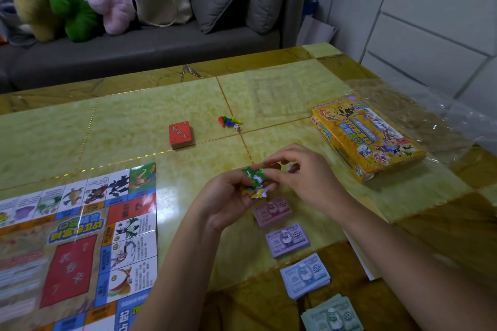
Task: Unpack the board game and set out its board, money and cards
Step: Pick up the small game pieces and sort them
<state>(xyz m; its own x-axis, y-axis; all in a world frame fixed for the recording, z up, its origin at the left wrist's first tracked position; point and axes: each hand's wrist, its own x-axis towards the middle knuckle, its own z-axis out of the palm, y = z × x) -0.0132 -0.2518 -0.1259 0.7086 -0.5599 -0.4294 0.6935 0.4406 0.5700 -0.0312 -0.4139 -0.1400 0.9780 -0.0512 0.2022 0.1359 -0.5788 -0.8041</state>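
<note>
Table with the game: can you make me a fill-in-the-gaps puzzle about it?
Right of the board lie ____ money stacks.
The left hand and right hand hold little ____-shaped tokens.
Beside the coloured pawns sits one white ____.
The game box is mostly ____.
Missing words: four; star; die; yellow.

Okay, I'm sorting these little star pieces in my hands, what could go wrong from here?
The star tokens bunch loosely between your left hand and right hand; some could slip and scatter over the pink money stack close by. The die and pawns lie loose mid-table, so a passing arm might knock them away.
</note>
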